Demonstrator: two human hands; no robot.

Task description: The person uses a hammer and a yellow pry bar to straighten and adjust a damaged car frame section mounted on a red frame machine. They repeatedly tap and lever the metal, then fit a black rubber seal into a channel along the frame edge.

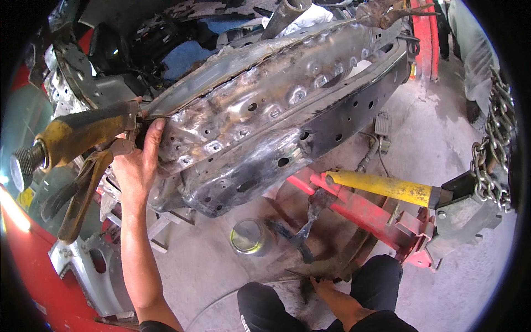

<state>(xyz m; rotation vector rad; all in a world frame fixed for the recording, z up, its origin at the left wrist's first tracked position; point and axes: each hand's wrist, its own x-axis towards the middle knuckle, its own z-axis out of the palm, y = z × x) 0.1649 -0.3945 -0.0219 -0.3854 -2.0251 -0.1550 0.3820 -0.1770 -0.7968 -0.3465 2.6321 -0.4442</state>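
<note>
My left hand [139,166] grips the left end of a bare metal car body panel [265,102], its thumb lying on the edge and its fingers mostly hidden behind. Right above that hand, locking pliers [88,130] with worn yellow and black handles bite the panel's end. Along the panel's lower side runs a black steel rail [298,141] with round holes. Down near my knees, my right hand [326,289] is closed around a thin dark tool [301,274]; its kind is unclear, as most of it is hidden.
Red stand legs [359,218] with a yellow bar [381,187] stand on the floor to the right. A chain [498,138] hangs at the far right. A round container [247,237] sits below the rail. Another rusty clamp [381,14] holds the panel's far end.
</note>
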